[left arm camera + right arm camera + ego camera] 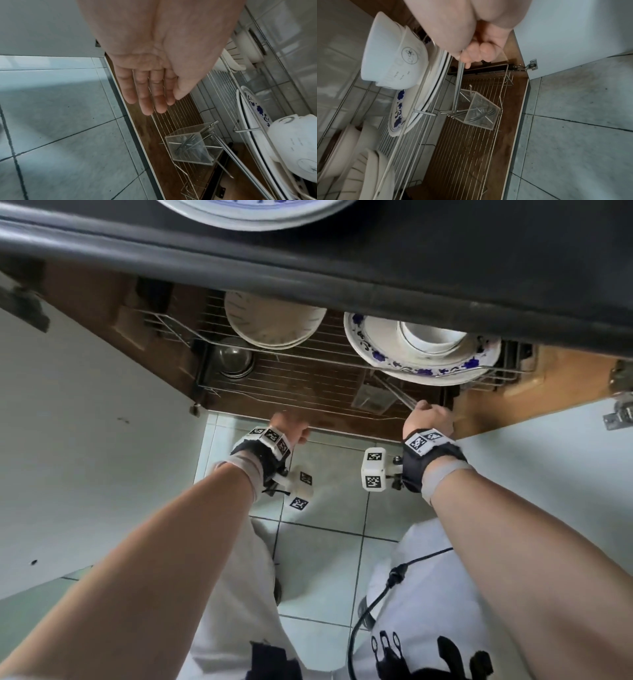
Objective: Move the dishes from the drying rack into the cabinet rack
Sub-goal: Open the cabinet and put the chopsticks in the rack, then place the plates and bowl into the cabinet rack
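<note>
My right hand (430, 417) (479, 54) pinches a bundle of metal chopsticks (459, 83) by their top ends. Their lower ends reach into a clear plastic utensil holder (479, 109) (371, 400) that lies tilted on the wire cabinet rack (291, 381). More cutlery lies inside the holder. My left hand (289, 428) (154, 100) hovers over the rack's front edge with straight fingers, holding nothing. A blue-flowered plate (421, 364) with a white bowl (433, 337) on it stands at the rack's right. Cream plates (274, 320) and a steel bowl (233, 359) are at the left.
The dark countertop edge (308, 268) overhangs the cabinet, with a blue-rimmed plate (257, 210) on top. White cabinet doors (85, 440) (548, 457) stand open on both sides. A hinge (532, 65) sits by the right door. Pale floor tiles (325, 474) lie below my wrists.
</note>
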`<state>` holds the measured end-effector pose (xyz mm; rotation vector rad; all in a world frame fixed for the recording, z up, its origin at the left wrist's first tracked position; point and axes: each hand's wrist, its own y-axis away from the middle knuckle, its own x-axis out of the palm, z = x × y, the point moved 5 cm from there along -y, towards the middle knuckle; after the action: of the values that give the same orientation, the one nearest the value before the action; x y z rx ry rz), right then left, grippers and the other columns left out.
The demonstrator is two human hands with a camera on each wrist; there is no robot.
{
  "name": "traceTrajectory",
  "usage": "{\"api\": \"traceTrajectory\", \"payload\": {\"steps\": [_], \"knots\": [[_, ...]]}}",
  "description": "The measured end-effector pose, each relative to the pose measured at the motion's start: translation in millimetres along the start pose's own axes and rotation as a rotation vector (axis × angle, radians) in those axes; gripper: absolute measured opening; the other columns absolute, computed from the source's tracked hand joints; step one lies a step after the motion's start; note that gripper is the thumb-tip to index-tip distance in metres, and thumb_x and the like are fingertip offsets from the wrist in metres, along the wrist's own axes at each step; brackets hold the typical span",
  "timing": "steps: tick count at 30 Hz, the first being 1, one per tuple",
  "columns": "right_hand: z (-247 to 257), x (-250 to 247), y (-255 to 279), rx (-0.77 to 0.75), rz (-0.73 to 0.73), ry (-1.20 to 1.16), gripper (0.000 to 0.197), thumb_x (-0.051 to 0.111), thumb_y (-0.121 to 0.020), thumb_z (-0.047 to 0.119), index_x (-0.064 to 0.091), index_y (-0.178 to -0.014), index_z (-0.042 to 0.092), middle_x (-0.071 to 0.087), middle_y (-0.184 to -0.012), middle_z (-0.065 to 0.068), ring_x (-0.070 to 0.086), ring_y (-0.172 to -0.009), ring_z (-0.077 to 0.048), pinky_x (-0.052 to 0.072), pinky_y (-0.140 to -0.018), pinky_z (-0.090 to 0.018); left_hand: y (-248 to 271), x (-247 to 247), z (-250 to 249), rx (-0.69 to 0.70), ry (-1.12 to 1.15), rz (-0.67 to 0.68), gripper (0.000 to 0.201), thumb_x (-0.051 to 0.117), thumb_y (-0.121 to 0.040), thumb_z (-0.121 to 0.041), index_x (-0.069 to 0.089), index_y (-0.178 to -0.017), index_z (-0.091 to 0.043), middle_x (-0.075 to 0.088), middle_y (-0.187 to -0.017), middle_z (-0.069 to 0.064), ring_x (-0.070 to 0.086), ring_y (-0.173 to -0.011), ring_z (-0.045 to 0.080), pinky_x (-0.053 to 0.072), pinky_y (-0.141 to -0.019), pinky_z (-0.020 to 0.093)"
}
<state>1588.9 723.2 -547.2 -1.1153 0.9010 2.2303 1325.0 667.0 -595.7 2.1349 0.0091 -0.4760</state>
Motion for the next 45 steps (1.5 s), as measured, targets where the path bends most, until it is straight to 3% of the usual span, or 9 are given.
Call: {"api": "traceTrajectory", "payload": {"steps": [6,17,20,23,25,30,37,41,45], "knots": [[7,-11,-4,-0.047,-0.016,0.035,0.037,0.045,-0.1,0.027,0.072,-0.113,0.004,0.068,-0.122,-0.016,0.062,-0.114,-0.033,0.046,-0.089,-0.033,3,-8,-46,0.138,0.131,-0.122,0.034,0.051,-0.098,-0.006,0.059,-0.131,-0.011,0.066,-0.105,0.006,0.066,-0.084,0.015,0.048,-0.055,0.016],[13,17,-11,0.084,0.066,-0.085,0.034,0.048,-0.101,0.026,0.062,-0.12,0.002,0.067,-0.124,-0.015,0.064,-0.113,-0.03,0.049,-0.089,-0.033,-10,-2,-43,0.164,0.119,-0.059,0.03,0.055,-0.094,-0.015,0.068,-0.121,-0.016,0.073,-0.097,0.006,0.072,-0.083,0.017,0.051,-0.067,0.023],[18,40,-13,0.111,0.188,-0.274,0.04,0.046,-0.099,0.04,0.066,-0.1,0.006,0.073,-0.104,-0.011,0.072,-0.09,-0.028,0.058,-0.082,-0.035,-11,-7,-38,0.167,0.124,-0.079,0.028,0.055,-0.094,-0.014,0.068,-0.119,-0.017,0.073,-0.095,0.006,0.071,-0.082,0.016,0.051,-0.064,0.023],[16,44,-3,0.12,0.289,-0.456,0.034,0.042,-0.099,0.029,0.056,-0.071,0.015,0.07,-0.081,-0.006,0.07,-0.069,-0.021,0.063,-0.068,-0.038,-3,-10,-38,0.178,0.132,-0.085,0.029,0.055,-0.093,-0.014,0.069,-0.119,-0.017,0.075,-0.097,0.007,0.073,-0.084,0.016,0.056,-0.066,0.027],[12,31,11,0.119,0.288,-0.44,0.031,0.046,-0.096,0.022,0.055,-0.068,0.015,0.07,-0.077,-0.007,0.069,-0.065,-0.022,0.062,-0.063,-0.038,11,-13,-43,0.19,0.135,-0.086,0.028,0.056,-0.092,-0.013,0.069,-0.117,-0.016,0.075,-0.101,0.008,0.074,-0.085,0.018,0.059,-0.068,0.029],[12,-14,59,0.114,0.519,-0.292,0.011,0.059,-0.093,0.018,0.064,-0.09,0.008,0.076,-0.082,-0.009,0.072,-0.063,-0.022,0.062,-0.064,-0.038,87,-30,-64,0.209,0.172,-0.073,0.025,0.054,-0.094,-0.006,0.07,-0.114,-0.006,0.071,-0.104,0.012,0.067,-0.077,0.019,0.043,-0.043,0.007],[99,-137,157,0.03,0.683,-0.28,0.006,0.06,-0.093,0.016,0.065,-0.094,0.013,0.073,-0.073,-0.002,0.063,-0.047,-0.011,0.048,-0.041,-0.018,231,-115,-114,0.155,0.269,-0.115,0.012,0.054,-0.099,-0.013,0.064,-0.091,-0.012,0.065,-0.087,0.008,0.064,-0.054,0.009,0.042,-0.037,0.01],[160,-195,197,-0.049,0.656,-0.282,0.013,0.057,-0.092,0.018,0.069,-0.093,0.011,0.072,-0.07,-0.002,0.062,-0.051,-0.016,0.047,-0.042,-0.018,282,-185,-153,0.145,0.266,-0.177,0.025,0.049,-0.096,-0.024,0.065,-0.104,-0.007,0.069,-0.095,0.008,0.07,-0.079,0.026,0.05,-0.052,0.025],[212,-225,217,-0.036,0.563,-0.348,0.03,0.048,-0.093,0.032,0.069,-0.085,0.011,0.07,-0.07,-0.006,0.056,-0.051,-0.019,0.047,-0.045,-0.025,304,-245,-188,0.176,0.297,-0.278,0.041,0.042,-0.082,-0.05,0.059,-0.086,-0.013,0.067,-0.09,0.009,0.07,-0.084,0.031,0.057,-0.084,0.047]]}}
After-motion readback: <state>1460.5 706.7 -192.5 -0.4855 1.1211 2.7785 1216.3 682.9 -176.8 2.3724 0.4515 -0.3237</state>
